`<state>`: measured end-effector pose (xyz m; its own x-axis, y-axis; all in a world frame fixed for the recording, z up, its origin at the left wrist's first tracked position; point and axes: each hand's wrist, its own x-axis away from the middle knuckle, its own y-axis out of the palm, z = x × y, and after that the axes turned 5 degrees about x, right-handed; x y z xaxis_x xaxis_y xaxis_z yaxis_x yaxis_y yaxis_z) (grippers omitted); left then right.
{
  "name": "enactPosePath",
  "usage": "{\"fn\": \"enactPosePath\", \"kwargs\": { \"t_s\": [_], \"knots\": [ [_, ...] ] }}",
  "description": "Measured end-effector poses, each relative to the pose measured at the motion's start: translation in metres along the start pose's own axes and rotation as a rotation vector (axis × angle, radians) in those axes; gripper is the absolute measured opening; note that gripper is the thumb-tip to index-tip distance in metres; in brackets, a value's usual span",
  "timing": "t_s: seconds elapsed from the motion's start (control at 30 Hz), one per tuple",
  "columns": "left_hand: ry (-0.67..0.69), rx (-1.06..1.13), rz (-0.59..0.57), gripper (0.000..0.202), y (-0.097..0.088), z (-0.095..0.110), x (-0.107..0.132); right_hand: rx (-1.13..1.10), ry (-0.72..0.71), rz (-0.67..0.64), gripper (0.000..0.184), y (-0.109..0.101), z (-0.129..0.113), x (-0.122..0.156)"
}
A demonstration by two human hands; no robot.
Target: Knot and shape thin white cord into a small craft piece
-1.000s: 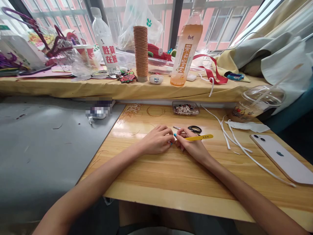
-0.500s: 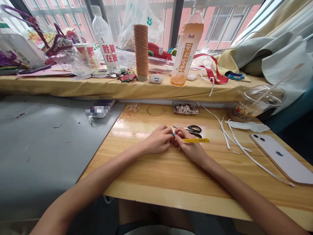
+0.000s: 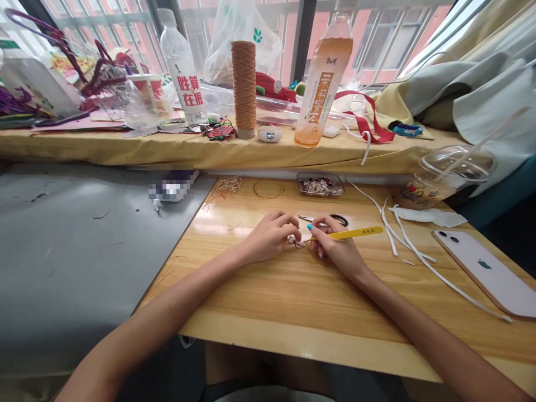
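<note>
My left hand (image 3: 272, 237) is closed, its fingertips at a small pale looped cord piece (image 3: 297, 243) just above the wooden tabletop. The piece has pinkish and white parts; its exact kind is too small to make out. Between thumb and fingers my right hand (image 3: 335, 245) grips yellow tweezers (image 3: 360, 232), whose tip points left toward the cord piece. Whether the tip touches it I cannot tell. Black-handled scissors (image 3: 341, 220) lie just behind my right hand, which partly covers them.
A clear box of small pieces (image 3: 320, 184) stands at the back. White cords (image 3: 412, 251) and a phone (image 3: 483, 268) lie on the right, near a lidded cup (image 3: 422, 187). Brown thread scraps (image 3: 226, 192) lie back left. Bottles and a thread cone (image 3: 244, 86) line the ledge.
My right hand has moved right, away from my left hand, and the tweezers have swung up at their back end. The small cord piece now shows between the hands.
</note>
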<state>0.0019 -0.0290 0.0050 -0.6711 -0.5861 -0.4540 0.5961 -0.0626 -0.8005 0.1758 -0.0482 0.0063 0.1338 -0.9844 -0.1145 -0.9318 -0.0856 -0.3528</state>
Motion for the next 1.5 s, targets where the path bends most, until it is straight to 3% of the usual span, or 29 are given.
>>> {"fn": "enactPosePath", "kwargs": {
  "t_s": [0.1,0.27,0.83,1.1,1.5],
  "knots": [
    [0.046,-0.086,-0.05,0.014,0.002,0.002,0.001,0.014,-0.006,-0.032,0.015,0.001,-0.001,0.002],
    [0.084,-0.15,-0.093,0.016,0.006,0.001,0.001,0.004,0.008,-0.064,0.015,0.003,-0.002,0.001],
    [0.058,-0.118,-0.074,0.015,0.008,0.0,0.0,0.338,-0.11,-0.033,0.011,0.007,-0.004,0.006],
    [0.081,-0.124,-0.065,0.015,0.008,0.0,-0.001,0.061,0.017,-0.126,0.014,0.006,-0.002,0.0],
    [0.026,-0.025,-0.091,0.014,0.011,0.003,-0.004,0.067,-0.015,-0.071,0.015,0.01,-0.005,0.005]
  ]
}}
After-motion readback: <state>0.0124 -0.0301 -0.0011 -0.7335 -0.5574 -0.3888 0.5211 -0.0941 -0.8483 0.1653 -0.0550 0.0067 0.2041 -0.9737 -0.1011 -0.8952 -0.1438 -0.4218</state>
